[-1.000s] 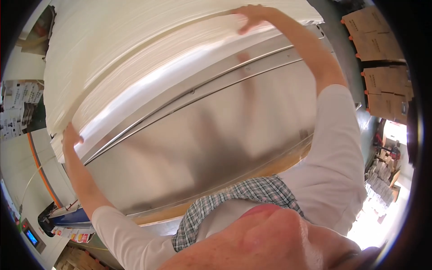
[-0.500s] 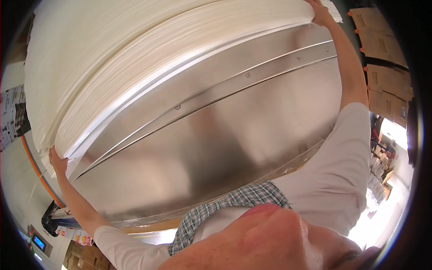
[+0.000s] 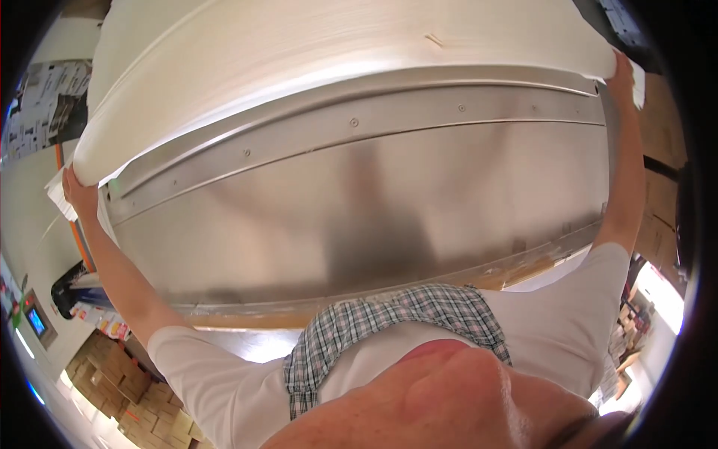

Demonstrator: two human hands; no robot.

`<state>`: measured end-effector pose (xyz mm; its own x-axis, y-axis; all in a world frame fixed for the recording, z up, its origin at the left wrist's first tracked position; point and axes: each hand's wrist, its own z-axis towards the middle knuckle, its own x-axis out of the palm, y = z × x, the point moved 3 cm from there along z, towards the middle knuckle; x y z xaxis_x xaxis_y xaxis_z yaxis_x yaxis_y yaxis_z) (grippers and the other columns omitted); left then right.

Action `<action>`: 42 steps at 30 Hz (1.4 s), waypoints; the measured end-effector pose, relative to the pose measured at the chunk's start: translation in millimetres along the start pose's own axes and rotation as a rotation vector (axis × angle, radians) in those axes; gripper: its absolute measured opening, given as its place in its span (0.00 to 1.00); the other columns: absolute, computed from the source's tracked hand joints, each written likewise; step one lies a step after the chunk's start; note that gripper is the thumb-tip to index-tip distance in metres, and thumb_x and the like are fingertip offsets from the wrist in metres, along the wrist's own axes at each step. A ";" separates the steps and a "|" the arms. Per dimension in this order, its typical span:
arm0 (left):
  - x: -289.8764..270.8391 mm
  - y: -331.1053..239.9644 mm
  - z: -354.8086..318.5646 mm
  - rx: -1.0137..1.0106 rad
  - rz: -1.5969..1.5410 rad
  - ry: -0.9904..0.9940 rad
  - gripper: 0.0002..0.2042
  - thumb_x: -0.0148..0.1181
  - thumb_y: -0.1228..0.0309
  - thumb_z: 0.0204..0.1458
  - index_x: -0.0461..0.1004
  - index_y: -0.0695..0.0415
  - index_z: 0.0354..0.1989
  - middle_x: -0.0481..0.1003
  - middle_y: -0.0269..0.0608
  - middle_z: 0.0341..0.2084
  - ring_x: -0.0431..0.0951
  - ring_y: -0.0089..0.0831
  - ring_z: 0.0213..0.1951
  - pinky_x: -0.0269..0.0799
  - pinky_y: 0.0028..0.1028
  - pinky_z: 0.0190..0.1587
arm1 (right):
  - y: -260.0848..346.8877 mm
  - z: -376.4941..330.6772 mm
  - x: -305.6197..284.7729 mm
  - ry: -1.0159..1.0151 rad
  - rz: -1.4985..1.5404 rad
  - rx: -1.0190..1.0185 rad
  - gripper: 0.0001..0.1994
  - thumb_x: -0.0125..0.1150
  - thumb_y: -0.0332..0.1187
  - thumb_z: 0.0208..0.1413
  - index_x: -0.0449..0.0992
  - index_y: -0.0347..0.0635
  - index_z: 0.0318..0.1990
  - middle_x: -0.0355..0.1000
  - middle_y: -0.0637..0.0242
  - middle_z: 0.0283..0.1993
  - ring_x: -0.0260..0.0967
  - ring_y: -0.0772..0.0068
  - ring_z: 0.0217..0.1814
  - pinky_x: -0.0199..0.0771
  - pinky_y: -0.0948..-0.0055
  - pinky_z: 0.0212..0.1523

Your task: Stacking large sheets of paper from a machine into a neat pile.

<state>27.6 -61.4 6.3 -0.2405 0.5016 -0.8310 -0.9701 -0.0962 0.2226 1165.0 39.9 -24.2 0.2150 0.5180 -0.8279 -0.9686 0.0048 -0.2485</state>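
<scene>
Left hand (image 3: 79, 193) and right hand (image 3: 621, 81), well apart, each clamp the white sheeting (image 3: 321, 46). Cardboard boxes (image 3: 111, 373) stacked lower left; contents hidden.

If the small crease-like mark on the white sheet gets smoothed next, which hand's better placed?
Probably the right hand: the mark looks nearer it than the left hand. Both grip the white sheet at opposite ends, so either would have to let go first.

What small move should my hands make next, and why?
Probably a gentle outward pull with both hands: your left hand and right hand grip opposite ends of the cream sheeting, and a small crease or mark shows between them.
</scene>
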 end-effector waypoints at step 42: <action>59.2 -67.9 -31.7 -0.199 0.006 1.469 0.27 0.46 0.81 0.36 0.67 0.45 0.49 0.66 0.49 0.49 0.66 0.46 0.51 0.63 0.38 0.50 | 25.7 9.6 74.3 1.661 -0.101 0.037 0.40 0.53 0.10 0.19 0.63 0.45 0.51 0.66 0.52 0.48 0.62 0.52 0.53 0.62 0.66 0.51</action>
<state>78.2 -52.4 -74.1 0.0569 -0.7852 -0.6167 -0.9281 -0.2692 0.2571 1155.0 86.7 -87.3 0.1392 -0.8992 -0.4147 -0.9406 0.0108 -0.3392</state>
